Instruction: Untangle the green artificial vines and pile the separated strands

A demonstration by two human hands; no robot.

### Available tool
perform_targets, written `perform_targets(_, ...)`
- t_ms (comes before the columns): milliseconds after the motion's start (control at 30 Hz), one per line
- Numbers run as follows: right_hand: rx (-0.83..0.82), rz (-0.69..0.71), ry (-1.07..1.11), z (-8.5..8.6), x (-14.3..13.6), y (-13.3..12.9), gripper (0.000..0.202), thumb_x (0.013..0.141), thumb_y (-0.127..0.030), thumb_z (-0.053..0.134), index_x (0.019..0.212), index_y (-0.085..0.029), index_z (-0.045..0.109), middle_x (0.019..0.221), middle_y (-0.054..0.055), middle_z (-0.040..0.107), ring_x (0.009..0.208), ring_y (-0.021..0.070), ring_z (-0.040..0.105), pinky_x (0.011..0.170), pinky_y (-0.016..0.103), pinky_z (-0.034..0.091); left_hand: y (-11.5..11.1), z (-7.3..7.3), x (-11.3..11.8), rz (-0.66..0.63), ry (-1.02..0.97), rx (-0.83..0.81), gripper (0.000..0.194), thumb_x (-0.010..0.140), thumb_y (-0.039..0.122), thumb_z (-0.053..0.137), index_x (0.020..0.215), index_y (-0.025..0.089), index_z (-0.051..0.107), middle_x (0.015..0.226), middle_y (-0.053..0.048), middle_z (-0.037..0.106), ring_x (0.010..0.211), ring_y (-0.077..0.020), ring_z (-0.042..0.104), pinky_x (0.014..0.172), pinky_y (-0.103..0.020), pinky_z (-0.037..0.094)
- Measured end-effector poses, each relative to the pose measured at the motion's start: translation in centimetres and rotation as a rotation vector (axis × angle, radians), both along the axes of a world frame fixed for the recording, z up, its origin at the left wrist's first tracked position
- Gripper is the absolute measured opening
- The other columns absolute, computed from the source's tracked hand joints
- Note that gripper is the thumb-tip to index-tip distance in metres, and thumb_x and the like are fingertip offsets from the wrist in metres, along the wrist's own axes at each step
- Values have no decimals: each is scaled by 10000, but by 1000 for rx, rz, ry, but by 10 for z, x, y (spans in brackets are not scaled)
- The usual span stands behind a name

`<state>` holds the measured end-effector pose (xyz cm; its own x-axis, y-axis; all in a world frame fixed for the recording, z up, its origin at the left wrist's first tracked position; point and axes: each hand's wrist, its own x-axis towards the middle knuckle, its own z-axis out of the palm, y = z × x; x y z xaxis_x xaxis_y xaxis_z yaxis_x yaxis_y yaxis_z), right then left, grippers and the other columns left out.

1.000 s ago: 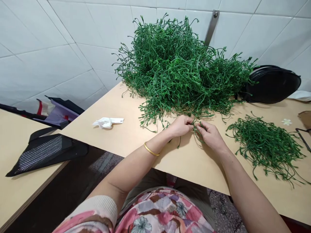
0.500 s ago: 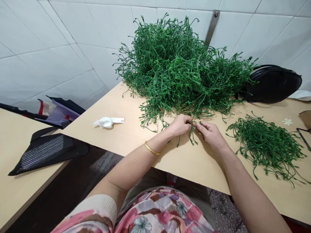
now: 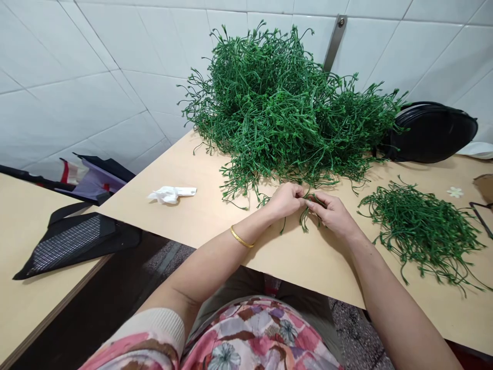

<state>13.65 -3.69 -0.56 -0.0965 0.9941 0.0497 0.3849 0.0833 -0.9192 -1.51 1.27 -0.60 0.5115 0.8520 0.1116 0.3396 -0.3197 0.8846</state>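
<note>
Both hands meet at the front edge of a large heap of green artificial plant stems [image 3: 269, 108]. My left hand [image 3: 288, 199], a gold bangle on its wrist, is closed on a small green plant sprig [image 3: 304, 221]. Close beside it, my right hand [image 3: 331, 211] pinches the same sprig between thumb and fingers. Thin stem ends hang below the fingertips over the tabletop; the part between the fingers is hidden. To the right of my right hand lies a smaller pile of similar green sprigs [image 3: 423, 231].
A black rounded bag [image 3: 435, 132] stands at the back right, with a small white flower [image 3: 455, 192] in front of it. Crumpled white tissue [image 3: 167, 195] lies on the left of the table [image 3: 215, 226]. A black mesh item [image 3: 73, 241] rests on another table [image 3: 26, 308].
My right hand has moved slightly left, so its fingertips now touch those of my left hand around the sprig. The heap and the smaller pile look the same.
</note>
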Motion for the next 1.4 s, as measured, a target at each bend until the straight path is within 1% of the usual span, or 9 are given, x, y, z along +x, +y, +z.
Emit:
perform_targets(333,-128,-145,332,5,-3,3,380,640,-535,675,684,-196,511,502,-71,362,435,68,273,405,222,196,-6,16,2,-87,-226,-146,209,636,207,568,523,154,401,510,61,354,522,-50,293,516,-212,236)
perform_targets(533,-124,-82,310,7,0,1,377,683,-560,619,694,-210,478,597,-40,406,512,92,338,468,236,280,-7,20,2,-67,-356,-322,210,604,287,685,563,126,557,529,43,469,538,-52,375,534,-211,283)
perform_targets(633,-19,42,44,9,5,-1,336,790,-520,499,665,-215,432,610,-25,400,553,117,360,513,258,302,-5,19,2,-16,-393,-472,134,603,225,670,562,125,590,521,28,507,505,-52,384,512,-217,272)
perform_targets(767,266,89,-510,9,15,0,251,840,-305,426,623,-221,334,610,-9,409,580,134,358,565,275,284,-8,19,5,78,-366,-644,163,641,167,624,508,140,532,401,58,346,410,-38,245,461,-235,171)
perform_targets(1033,398,-45,-963,5,7,1,153,793,-106,375,770,-190,501,747,49,524,598,153,392,568,285,228,-11,12,11,60,-303,-473,217,670,174,596,493,147,472,428,49,338,414,-34,230,457,-245,126)
perform_targets(1133,323,-203,-944,7,14,5,145,772,-106,403,757,-189,522,735,53,533,600,156,392,566,292,214,-14,16,7,23,-320,-503,196,652,162,597,495,141,482,428,50,355,407,-27,242,444,-233,123)
perform_targets(1267,199,-585,-726,9,39,8,164,793,-211,467,629,-207,452,578,5,432,560,147,358,553,293,214,-12,18,1,-6,-378,-577,133,672,154,596,554,126,541,410,59,358,381,-19,235,427,-221,109)
perform_targets(1333,198,-640,-455,10,43,8,216,823,-290,463,625,-211,435,585,-2,454,553,135,381,544,283,255,-7,17,0,59,-445,-598,163,702,153,589,559,129,515,405,65,347,371,-16,231,425,-215,109)
perform_targets(1400,169,-567,-157,10,39,8,230,824,-328,466,631,-209,430,640,6,523,553,119,420,532,267,304,-1,14,-1,93,-486,-600,181,728,139,577,568,130,494,421,57,379,375,-16,267,426,-207,135)
